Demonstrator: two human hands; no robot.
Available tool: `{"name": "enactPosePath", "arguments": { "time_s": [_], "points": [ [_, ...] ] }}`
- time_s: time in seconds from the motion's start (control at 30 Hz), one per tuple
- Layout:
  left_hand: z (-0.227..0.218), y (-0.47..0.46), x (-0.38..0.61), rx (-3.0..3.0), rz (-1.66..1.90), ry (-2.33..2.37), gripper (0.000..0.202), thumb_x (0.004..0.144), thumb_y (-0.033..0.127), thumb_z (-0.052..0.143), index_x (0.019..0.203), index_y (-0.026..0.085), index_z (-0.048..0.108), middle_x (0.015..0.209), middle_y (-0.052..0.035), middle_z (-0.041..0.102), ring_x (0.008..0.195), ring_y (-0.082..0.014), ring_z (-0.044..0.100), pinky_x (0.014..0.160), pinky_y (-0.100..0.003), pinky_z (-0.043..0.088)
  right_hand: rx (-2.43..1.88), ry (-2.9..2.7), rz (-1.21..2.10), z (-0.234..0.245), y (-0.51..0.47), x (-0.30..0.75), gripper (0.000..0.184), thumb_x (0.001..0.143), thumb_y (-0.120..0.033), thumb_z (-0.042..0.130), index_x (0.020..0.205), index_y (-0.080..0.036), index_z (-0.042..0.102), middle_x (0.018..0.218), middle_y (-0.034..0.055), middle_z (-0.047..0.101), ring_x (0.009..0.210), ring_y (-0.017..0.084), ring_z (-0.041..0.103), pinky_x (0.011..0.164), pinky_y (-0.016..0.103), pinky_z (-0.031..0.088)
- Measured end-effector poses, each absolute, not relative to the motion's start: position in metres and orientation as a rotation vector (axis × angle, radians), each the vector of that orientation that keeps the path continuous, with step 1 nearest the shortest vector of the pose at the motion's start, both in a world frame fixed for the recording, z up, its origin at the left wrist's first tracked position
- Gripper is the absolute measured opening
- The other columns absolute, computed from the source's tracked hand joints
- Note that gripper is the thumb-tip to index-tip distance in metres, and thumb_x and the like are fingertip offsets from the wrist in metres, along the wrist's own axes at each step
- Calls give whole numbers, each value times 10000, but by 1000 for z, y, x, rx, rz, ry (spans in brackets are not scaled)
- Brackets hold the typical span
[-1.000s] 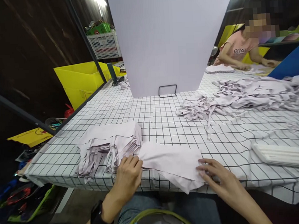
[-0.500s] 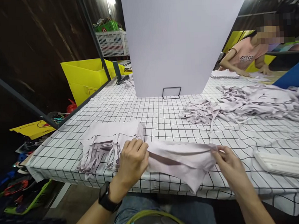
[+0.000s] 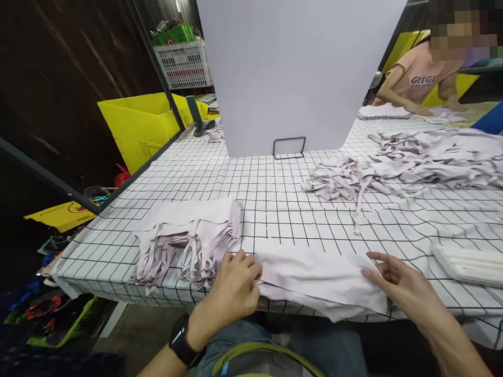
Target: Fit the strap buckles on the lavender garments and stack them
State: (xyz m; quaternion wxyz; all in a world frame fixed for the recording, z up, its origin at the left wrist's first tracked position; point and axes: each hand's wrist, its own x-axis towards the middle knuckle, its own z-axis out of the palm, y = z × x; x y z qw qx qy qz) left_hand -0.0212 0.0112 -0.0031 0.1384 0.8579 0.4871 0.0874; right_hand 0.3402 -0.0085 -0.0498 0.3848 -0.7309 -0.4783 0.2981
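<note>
A pale pink strappy top (image 3: pixel 319 275) lies stretched along the front edge of the table, its lower edge drooping over the side. My left hand (image 3: pixel 235 285), wearing a black watch, has its fingers closed on the left end of the top. At the other end is my right hand (image 3: pixel 402 284), thumb and forefinger apart, the thumb touching the fabric near its corner. Left of my left hand sits a neat stack of matching tops (image 3: pixel 189 220), with thin straps hanging toward the table's front edge.
A checked cloth covers the table (image 3: pixel 272 187). A large white board (image 3: pixel 304 67) stands in a wire holder. Loose pale garments (image 3: pixel 439 156) are heaped at right, beyond a white plastic tray (image 3: pixel 483 266). Yellow bins (image 3: pixel 142 126) stand back left. A co-worker (image 3: pixel 423 78) handles fabric across the table.
The top has gone from hanging with a pointed lower edge to lying flatter on the table. My right hand has moved slightly right and its fingers have parted.
</note>
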Motion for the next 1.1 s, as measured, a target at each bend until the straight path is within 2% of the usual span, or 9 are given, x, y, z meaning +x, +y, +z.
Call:
{"name": "enactPosePath", "arguments": {
  "time_s": [0.07,0.2,0.27,0.37,0.5,0.63,0.83,0.97,1.1],
  "points": [
    [6,24,-14,2304,346,1453,60,849,165,573,806,190,608,823,-29,669,833,-218,607,780,-358,428,-1875,-1197,828,-49,-7,341,618,651,-650,788,1053,-185,728,646,-11,591,598,196,617,491,283,480],
    [6,62,7,2077,400,1685,260,958,394,547,918,155,641,911,-109,693,922,-281,629,797,-379,443,-1856,-1072,948,-41,-7,336,640,614,-637,836,1065,-192,750,730,35,679,717,255,697,560,302,553],
    [0,78,17,2007,345,1695,222,916,370,616,876,153,643,895,-114,701,925,-295,637,788,-378,447,-1832,-1018,982,-37,-10,331,641,615,-627,846,1080,-196,749,783,62,729,785,285,727,612,319,591],
    [-8,87,26,1954,355,1624,70,829,201,666,889,169,652,818,-43,691,813,-221,641,713,-309,450,-1760,-932,1038,-29,-17,326,643,635,-606,861,1123,-210,725,855,82,763,824,290,739,624,316,612],
    [-5,79,19,1786,628,1482,265,795,129,632,1056,164,665,785,8,644,751,-153,614,674,-255,456,-1650,-891,1090,-20,-26,330,711,586,-535,932,1184,-231,699,1004,93,773,929,291,734,652,286,628],
    [14,69,-2,1568,891,1267,313,701,199,742,1011,158,716,776,7,627,722,-143,583,667,-262,459,-1631,-907,1051,-15,-27,341,723,557,-504,960,1194,-243,742,1085,86,765,1035,296,708,737,273,635],
    [54,59,-23,1685,937,1255,122,744,255,720,817,159,736,770,-28,675,755,-159,577,691,-278,448,-1547,-940,993,-3,-27,335,487,515,-540,963,875,-247,817,943,67,769,984,301,700,783,307,622],
    [73,56,-28,1784,1050,1261,139,778,298,708,820,170,741,780,-33,695,751,-164,574,681,-281,456,-1432,-1051,986,17,-31,324,390,597,-539,934,773,-235,765,839,52,697,816,235,646,692,300,591],
    [89,59,-32,1825,1140,1234,153,788,301,715,865,175,757,850,-50,729,795,-177,615,684,-278,491,-1344,-1061,1050,35,-32,318,406,636,-516,927,690,-218,658,754,29,618,710,184,572,619,277,550]
  ]
}}
